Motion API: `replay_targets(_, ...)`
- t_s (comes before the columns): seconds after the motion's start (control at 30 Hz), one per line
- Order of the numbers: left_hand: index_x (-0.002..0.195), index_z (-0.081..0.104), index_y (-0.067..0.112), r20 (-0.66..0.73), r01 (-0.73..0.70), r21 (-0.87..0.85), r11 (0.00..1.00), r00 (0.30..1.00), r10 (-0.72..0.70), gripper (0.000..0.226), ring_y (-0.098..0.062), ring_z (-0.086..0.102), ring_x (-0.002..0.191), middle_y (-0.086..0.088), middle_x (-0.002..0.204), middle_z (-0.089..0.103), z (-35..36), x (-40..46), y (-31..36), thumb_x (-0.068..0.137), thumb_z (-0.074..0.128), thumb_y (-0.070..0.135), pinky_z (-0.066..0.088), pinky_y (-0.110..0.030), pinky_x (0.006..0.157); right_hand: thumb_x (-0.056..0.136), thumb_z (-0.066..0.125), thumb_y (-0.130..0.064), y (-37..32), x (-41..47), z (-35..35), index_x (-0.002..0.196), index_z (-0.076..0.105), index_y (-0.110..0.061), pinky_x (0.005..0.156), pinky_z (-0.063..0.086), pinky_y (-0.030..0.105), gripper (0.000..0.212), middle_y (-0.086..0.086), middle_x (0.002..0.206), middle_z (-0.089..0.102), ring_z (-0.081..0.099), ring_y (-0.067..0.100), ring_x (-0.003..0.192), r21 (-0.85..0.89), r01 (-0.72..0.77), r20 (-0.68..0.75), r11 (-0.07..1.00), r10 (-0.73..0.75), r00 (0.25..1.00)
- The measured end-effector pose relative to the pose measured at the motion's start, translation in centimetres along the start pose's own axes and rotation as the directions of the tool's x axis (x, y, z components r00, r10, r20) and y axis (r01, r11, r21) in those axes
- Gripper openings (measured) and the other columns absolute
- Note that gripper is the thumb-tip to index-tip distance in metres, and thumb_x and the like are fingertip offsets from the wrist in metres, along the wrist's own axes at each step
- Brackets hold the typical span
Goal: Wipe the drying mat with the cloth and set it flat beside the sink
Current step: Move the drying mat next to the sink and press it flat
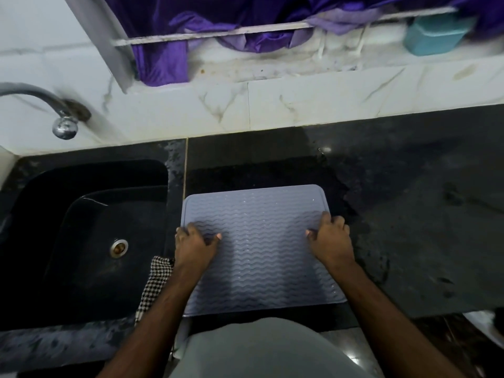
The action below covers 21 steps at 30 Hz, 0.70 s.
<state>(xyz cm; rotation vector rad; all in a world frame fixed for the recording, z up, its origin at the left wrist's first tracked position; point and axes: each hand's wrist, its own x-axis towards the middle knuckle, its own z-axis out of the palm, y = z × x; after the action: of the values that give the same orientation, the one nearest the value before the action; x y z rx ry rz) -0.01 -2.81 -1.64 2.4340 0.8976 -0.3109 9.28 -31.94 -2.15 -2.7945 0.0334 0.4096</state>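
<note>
A grey-blue drying mat (259,241) with wavy ridges lies on the dark counter just right of the sink (81,236). My left hand (195,244) grips the mat's left edge, thumb on top and fingers curled round the rim. My right hand (331,238) grips the right edge the same way. A black-and-white checked cloth (156,279) lies bunched on the counter strip between the sink and the mat, partly hidden under my left forearm.
The black sink has a metal drain (119,248) and a tap (64,124) above it at the back left. The dark counter (409,214) stretches to the right, wet in patches. Purple fabric (163,58) and a teal container (436,34) sit on the window ledge behind.
</note>
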Motion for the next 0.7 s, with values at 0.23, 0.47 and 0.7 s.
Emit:
replay_targets(0.23, 0.132, 0.045, -0.005, -0.192, 0.072, -0.079, 0.994, 0.978, -0.086, 0.074, -0.044, 0.044, 0.126, -0.028, 0.133, 0.047, -0.7, 0.1, -0.1, 0.087, 0.072, 0.048, 0.041, -0.051, 0.105, 0.099, 0.055, -0.024, 0.7, 0.8, 0.5, 0.143, 0.033, 0.005, 0.074, 0.051, 0.038, 0.058, 0.030, 0.131, 0.039, 0.058, 0.040, 0.092, 0.193, -0.003, -0.068, 0.981, 0.016, 0.998)
replay_targets(0.47, 0.116, 0.069, 0.004, -0.085, 0.106, -0.407, 0.907, 0.984, -0.153, 0.052, -0.038, 0.066, 0.103, -0.019, 0.108, 0.070, -1.8, 3.1, -0.3, 0.100, 0.052, 0.050, 0.054, -0.048, 0.092, 0.103, 0.050, -0.034, 1.1, 2.0, 0.0, 0.093, 0.058, 0.000, 0.072, 0.048, 0.041, 0.036, 0.023, 0.103, 0.055, 0.057, 0.038, 0.081, 0.273, 0.012, -0.156, 0.962, 0.032, 0.987)
replay_targets(0.7, 0.084, 0.067, 0.009, -0.017, 0.165, -0.778, 0.606, 0.959, -0.284, 0.038, -0.016, 0.057, 0.067, 0.000, 0.072, 0.060, -2.3, 6.8, -1.2, 0.098, 0.060, 0.044, 0.048, -0.029, 0.065, 0.104, 0.046, -0.031, -0.1, 4.0, -2.8, 0.074, 0.050, -0.004, 0.070, 0.047, 0.043, 0.041, 0.020, 0.081, 0.058, 0.057, 0.038, 0.080, 0.368, 0.073, -0.336, 0.927, 0.060, 0.940)
